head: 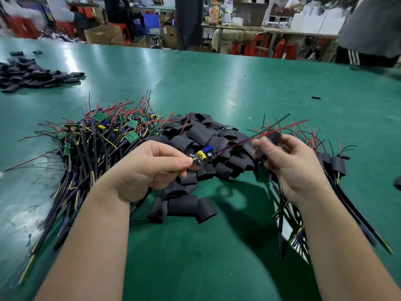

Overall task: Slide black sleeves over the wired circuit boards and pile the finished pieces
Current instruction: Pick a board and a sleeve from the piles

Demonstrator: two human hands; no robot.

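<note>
In the head view, your left grip [149, 168] is pinched, thumb against fingertips, on the near end of one wired circuit board [202, 156]. You hold it in the air above the loose heap of black sleeves [195, 135] in the middle of the green surface [238, 88]. The board's red and black leads [290, 126] run up and to the right past your right grip [290, 164], whose fingers are curled around a single sleeve [272, 136]. Blur hides whether the leads have entered it. The board looks light and rigid, but its upright parts and solder joints are likely fragile, so take it by the bare edges, not the components. The sleeve appears soft and thin-walled and will probably flatten under pressure. Hold it lightly by its sides so the mouth stays open, and feed the thin, springy leads in together. Unsleeved boards [97, 135] lie tangled to the left, and finished pieces [334, 164] lie just beyond your right wrist. Another sleeve heap [32, 77] sits well apart at the far left.
</note>
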